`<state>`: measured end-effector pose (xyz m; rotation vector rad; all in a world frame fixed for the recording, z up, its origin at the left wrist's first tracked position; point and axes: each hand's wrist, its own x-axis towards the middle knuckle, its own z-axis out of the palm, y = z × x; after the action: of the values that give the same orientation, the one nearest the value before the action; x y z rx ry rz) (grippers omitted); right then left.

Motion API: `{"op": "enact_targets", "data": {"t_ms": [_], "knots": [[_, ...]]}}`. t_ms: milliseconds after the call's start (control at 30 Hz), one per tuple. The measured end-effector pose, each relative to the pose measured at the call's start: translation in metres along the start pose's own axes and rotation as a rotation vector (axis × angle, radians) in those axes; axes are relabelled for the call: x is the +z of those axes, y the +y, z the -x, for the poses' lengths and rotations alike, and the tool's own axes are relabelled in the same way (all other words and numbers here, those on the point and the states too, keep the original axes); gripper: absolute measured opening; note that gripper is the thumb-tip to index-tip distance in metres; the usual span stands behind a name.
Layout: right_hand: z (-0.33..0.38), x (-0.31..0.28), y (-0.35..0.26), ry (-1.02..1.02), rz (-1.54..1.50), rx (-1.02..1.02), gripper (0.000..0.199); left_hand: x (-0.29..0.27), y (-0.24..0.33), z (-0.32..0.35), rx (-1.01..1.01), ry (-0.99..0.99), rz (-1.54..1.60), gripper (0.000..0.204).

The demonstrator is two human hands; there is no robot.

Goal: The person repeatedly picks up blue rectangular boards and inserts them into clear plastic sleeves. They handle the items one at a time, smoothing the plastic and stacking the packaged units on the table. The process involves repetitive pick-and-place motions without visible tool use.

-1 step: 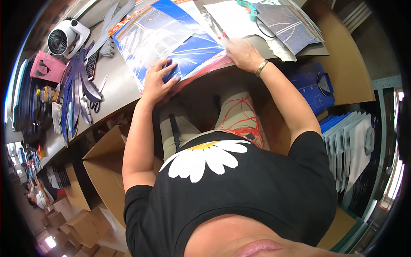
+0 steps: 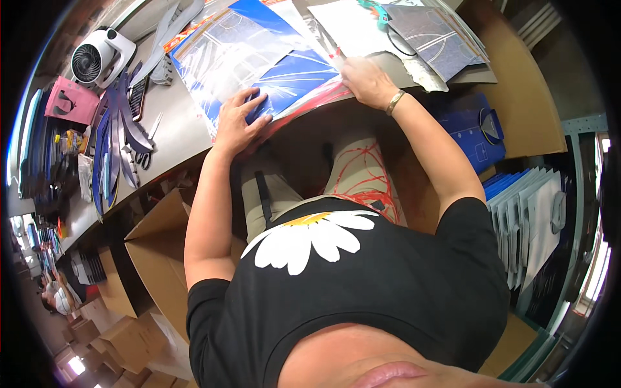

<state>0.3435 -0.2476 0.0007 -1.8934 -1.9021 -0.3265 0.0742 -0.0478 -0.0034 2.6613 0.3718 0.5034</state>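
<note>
The left hand (image 2: 237,121) lies flat, fingers spread, on the near left corner of a blue sheet in a clear plastic sleeve (image 2: 259,61). The sheet lies on the grey table (image 2: 181,129), close to its front edge and directly ahead of the person. The right hand (image 2: 364,81) rests on the sheet's right edge with fingers together and curled downward; whether it pinches the plastic cannot be told. A gold bracelet (image 2: 395,101) sits on the right wrist.

Beyond the right hand lie white sheets (image 2: 352,26) and a grey patterned sheet (image 2: 430,32). At the table's far left stand a small white fan (image 2: 97,59) and a pink bag (image 2: 70,102). Blue strips (image 2: 116,129) and scissors (image 2: 143,155) lie near the left edge. Under the table an open cardboard box (image 2: 152,252) stands to the left. A stack of white and blue bags (image 2: 533,220) stands to the right.
</note>
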Motion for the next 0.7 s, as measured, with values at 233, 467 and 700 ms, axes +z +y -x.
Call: {"op": "enact_targets", "data": {"t_ms": [233, 467, 700], "knots": [[0.032, -0.018, -0.057, -0.086, 0.058, -0.044, 0.007, 0.001, 0.001, 0.001, -0.027, -0.027, -0.036, 0.048], [0.153, 0.013, -0.125, -0.766, -0.346, 0.176, 0.01, -0.002, 0.0, 0.001, -0.054, 0.025, 0.167, 0.044], [0.229, -0.002, -0.055, -0.44, 0.324, 0.449, 0.027, -0.054, -0.004, 0.051, 0.065, 0.076, -0.095, 0.072]]}}
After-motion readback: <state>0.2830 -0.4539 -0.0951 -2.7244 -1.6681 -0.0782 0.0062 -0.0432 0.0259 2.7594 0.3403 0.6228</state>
